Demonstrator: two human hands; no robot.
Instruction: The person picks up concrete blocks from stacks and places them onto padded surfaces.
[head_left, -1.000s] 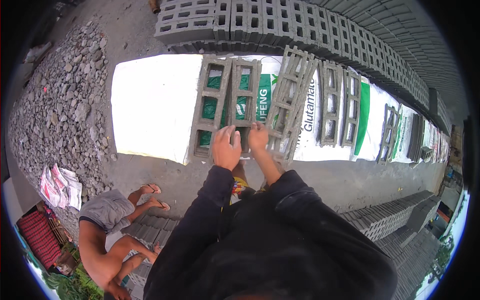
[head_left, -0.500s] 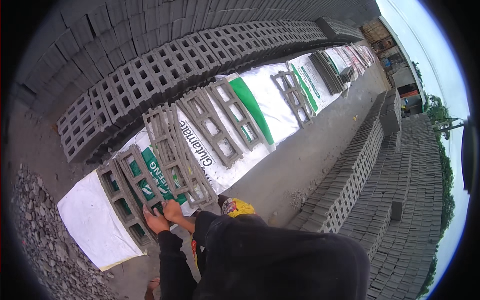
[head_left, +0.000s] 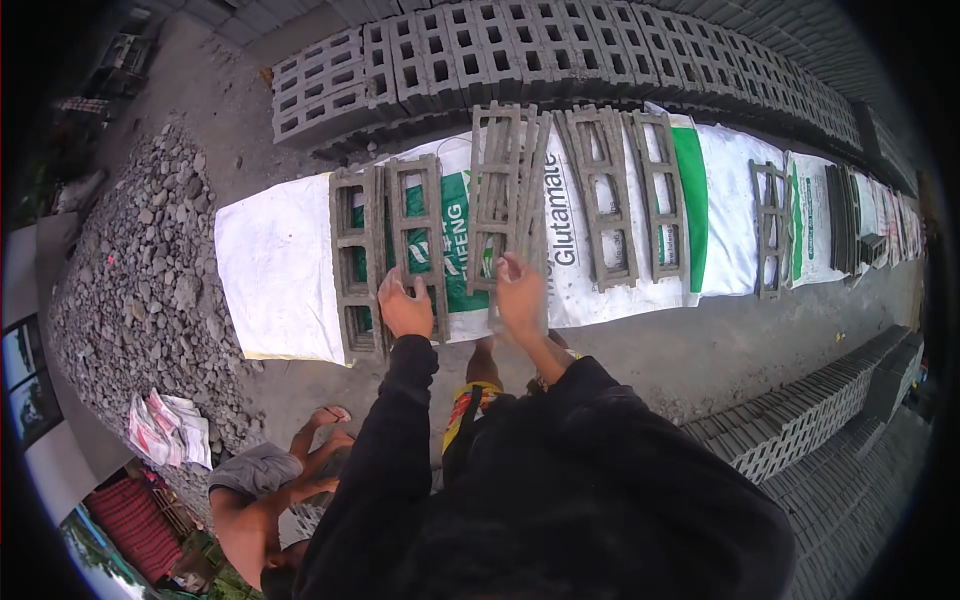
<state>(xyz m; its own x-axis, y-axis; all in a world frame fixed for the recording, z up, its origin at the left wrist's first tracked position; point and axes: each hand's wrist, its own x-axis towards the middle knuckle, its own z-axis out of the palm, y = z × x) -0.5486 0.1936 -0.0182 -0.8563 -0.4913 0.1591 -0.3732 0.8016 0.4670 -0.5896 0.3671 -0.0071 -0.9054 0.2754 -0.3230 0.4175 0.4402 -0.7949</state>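
Observation:
Several grey, ladder-like frames with rectangular openings lie on white sacks [head_left: 727, 210] with green print. My left hand [head_left: 405, 305] is at the near end of one frame [head_left: 415, 215], its thumb and fingers apart, touching its edge. Just left of that, overlapping frames [head_left: 358, 240] lie side by side. My right hand [head_left: 522, 295] has its fingers curled together at the near end of a loose pile of frames [head_left: 495, 190]; whether a frame edge is between them is hidden. More frames [head_left: 600, 190] lie further right.
Rows of hollow concrete blocks [head_left: 520, 45] stand along the far side, with stacked blocks [head_left: 800, 420] at the near right. A gravel heap [head_left: 150, 270] lies to the left. Near my left arm, another person [head_left: 265, 490] sits low. Folded sacks [head_left: 170, 425] lie on the gravel.
The view has swung left, bringing the gravel and the other person into sight. My hands, close together before, are now apart; the right one has moved right, to the loose pile of frames.

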